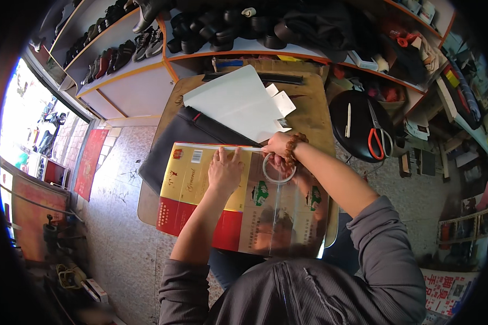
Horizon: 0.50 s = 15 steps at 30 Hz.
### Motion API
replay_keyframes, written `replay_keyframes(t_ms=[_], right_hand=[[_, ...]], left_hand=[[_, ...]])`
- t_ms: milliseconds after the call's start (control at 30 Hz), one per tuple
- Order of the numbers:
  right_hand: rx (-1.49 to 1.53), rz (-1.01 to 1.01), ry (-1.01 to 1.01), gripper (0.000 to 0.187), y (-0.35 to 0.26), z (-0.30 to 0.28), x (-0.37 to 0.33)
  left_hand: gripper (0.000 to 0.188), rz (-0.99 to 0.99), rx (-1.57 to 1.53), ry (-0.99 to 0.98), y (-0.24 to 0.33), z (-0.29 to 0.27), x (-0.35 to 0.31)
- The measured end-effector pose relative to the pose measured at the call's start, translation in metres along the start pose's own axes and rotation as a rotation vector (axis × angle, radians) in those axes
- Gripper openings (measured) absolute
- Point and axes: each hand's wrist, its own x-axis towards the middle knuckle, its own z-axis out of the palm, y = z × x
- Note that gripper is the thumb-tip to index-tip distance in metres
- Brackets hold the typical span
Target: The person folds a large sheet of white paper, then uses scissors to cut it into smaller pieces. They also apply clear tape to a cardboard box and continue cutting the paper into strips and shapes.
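Note:
A flattened cardboard package (192,181), gold and red on its left and shiny brown with green marks on its right, lies over the near side of the table. My left hand (225,169) rests flat near its top edge, fingers stretched out. At that same edge, my right hand (278,146) grips a roll of tape (279,181) and pinches the edge with its fingertips. A pale strip runs along the edge between both hands. A brown bead bracelet (296,149) circles my right wrist. Beyond the package are a black folder-like piece (171,143) and a white sheet (230,103).
Small white card pieces (283,103) lie on the wooden table (314,103). To the right, a round black stool (344,116) bears orange-handled scissors (375,142) and a white pen-like stick (348,120). Shelves with shoes (123,54) stand behind; a bright doorway is at left.

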Motion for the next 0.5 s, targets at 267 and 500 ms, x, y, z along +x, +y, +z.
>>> replay_keyframes(t_ms=[267,500], right_hand=[[0.135,0.059,0.043,0.026,0.041,-0.014,-0.033],[0.128,0.053,0.067,0.029,0.048,-0.017,-0.051]], left_hand=[[0.052,-0.019,0.064,-0.089,0.014,-0.008,0.002],[0.057,0.084,-0.014,-0.084,0.032,-0.003,0.015]])
